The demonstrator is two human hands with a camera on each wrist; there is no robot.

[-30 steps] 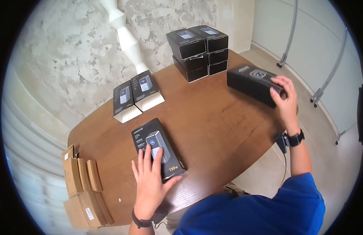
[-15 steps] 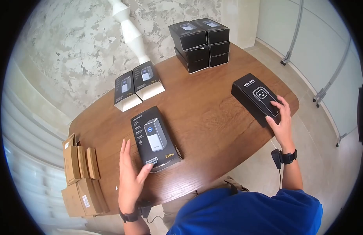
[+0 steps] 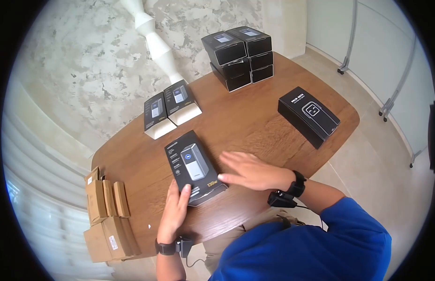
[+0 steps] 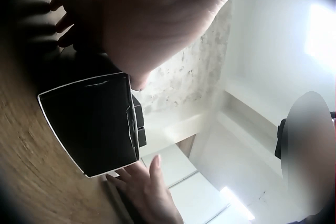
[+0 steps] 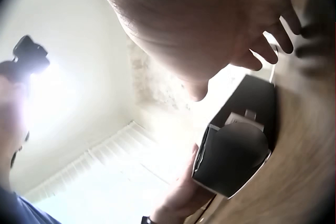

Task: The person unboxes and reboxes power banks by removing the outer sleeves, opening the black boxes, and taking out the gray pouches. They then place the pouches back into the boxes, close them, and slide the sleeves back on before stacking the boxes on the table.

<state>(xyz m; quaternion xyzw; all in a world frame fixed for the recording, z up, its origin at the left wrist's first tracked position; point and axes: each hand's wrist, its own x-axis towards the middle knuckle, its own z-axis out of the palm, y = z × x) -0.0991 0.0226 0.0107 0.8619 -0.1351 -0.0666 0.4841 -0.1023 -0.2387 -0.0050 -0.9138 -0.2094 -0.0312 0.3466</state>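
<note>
A black box [image 3: 194,161] with a power bank picture and "130W" on it lies on the table in front of the person. At its lower left side is my left hand [image 3: 175,208], thumb on the top edge and fingers along the side. The left wrist view shows the box's dark end face [image 4: 92,124] and those fingers spread beside it. My right hand [image 3: 248,171] is at the box's right side with fingers extended and thumb tip near the lower right corner; the right wrist view has its fingers [image 5: 273,45] spread apart, holding nothing.
Another black box [image 3: 309,114] with a line-drawn device lies alone at the right. Two similar boxes [image 3: 173,105] stand side by side at the far left edge, and a stack of black boxes [image 3: 238,61] is at the back. Brown cardboard boxes [image 3: 107,220] fill the table's left end.
My right hand has let go of the right-hand black box, which turned and now lies on the table, and has moved left to the box in front. My left hand shifted from atop that box to its side.
</note>
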